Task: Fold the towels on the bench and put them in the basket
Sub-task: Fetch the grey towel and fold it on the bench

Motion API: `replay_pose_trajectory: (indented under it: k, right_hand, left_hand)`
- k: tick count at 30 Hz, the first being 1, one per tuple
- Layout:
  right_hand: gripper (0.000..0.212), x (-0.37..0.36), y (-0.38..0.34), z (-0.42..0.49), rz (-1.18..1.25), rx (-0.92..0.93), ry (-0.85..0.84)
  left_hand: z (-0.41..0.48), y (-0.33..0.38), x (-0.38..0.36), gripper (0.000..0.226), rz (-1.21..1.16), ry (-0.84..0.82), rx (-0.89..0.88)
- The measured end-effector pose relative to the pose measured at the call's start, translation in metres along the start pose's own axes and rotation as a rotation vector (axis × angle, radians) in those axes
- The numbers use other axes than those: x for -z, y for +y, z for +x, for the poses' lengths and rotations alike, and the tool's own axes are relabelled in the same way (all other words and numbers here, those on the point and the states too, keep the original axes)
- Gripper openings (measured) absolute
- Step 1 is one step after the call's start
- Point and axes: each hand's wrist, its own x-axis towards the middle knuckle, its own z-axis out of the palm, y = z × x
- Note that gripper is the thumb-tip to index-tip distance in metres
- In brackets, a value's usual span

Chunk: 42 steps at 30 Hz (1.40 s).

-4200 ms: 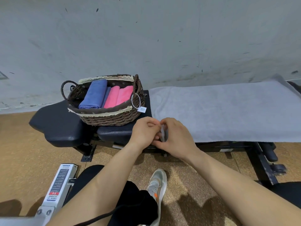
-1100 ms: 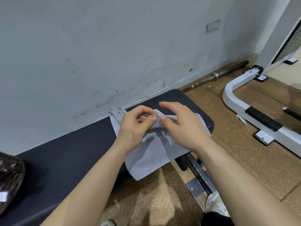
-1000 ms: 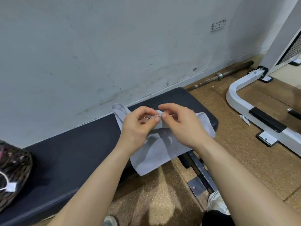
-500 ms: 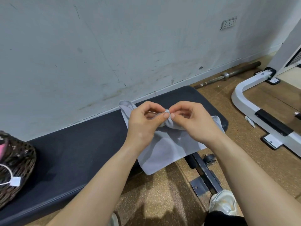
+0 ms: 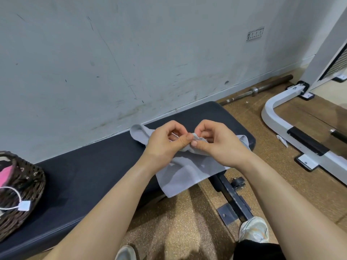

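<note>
A grey towel (image 5: 183, 175) lies folded over at the right end of the black bench (image 5: 90, 177), one corner hanging past the front edge. My left hand (image 5: 165, 141) and my right hand (image 5: 216, 145) meet above it, each pinching the towel's raised edge between thumb and fingers. The dark wicker basket (image 5: 22, 196) stands on the bench at the far left, cut off by the frame, with a pink towel (image 5: 4, 174) showing inside and a white tag (image 5: 24, 205) on its side.
A grey scuffed wall runs right behind the bench. A barbell (image 5: 259, 90) lies on the floor along the wall. A white machine frame (image 5: 293, 128) stands at the right. My shoes (image 5: 254, 229) are on the brown floor below the bench's metal foot (image 5: 232, 201).
The long spread towel has been folded over to the bench's right end. In the last second my hands have closed together on its top edge, and the view has drifted slightly left.
</note>
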Motion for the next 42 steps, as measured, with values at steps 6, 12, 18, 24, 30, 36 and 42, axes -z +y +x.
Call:
replay_pose_trajectory:
  k: [6, 12, 18, 24, 30, 36, 42]
  right_hand:
    - [0.013, 0.008, -0.014, -0.022, 0.133, -0.033, -0.04]
    - [0.01, 0.006, -0.03, -0.046, 0.227, -0.077, 0.029]
    - [0.007, -0.009, -0.052, -0.062, 0.311, -0.085, 0.037]
    - [0.004, -0.021, -0.065, -0.066, 0.394, -0.062, 0.119]
    - [0.011, -0.022, -0.046, -0.059, -0.013, -0.109, 0.369]
    - [0.01, -0.02, -0.038, -0.053, 0.221, -0.197, 0.17]
    - [0.014, -0.016, -0.039, -0.05, 0.359, -0.19, -0.066]
  left_hand:
    - [-0.016, -0.013, 0.038, 0.025, 0.687, -0.163, -0.001]
    - [-0.052, -0.03, 0.099, 0.009, 0.864, -0.072, 0.073]
    - [-0.095, -0.019, 0.144, 0.01, 0.66, 0.068, 0.112]
    - [-0.126, -0.009, 0.163, 0.02, 0.754, -0.087, 0.152]
    - [-0.143, -0.002, 0.174, 0.012, 0.472, -0.015, 0.178]
    - [-0.147, 0.0, 0.182, 0.022, -0.026, 0.029, 0.166]
    - [-0.147, -0.006, 0.19, 0.031, 0.124, 0.052, 0.233]
